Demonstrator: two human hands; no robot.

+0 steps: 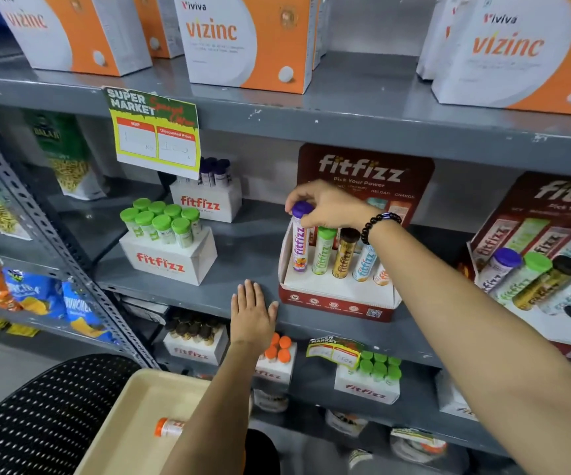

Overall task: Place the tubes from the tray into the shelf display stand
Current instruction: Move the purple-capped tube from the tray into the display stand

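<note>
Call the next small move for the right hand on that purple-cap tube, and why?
Probably press it down, then let go. The right hand pinches the cap of the purple-cap tube, which stands upright in the leftmost slot of the display stand. An orange-cap tube waits in the tray.

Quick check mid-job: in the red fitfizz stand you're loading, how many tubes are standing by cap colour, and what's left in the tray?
Red display stand:
Purple cap, under the right hand: 1
Green cap: 1
Dark brown cap: 1
Cap hidden by the arm (blue-lettered tube, orange-lettered tube): 2
Beige tray:
Orange cap: 1
Total: 6
</note>
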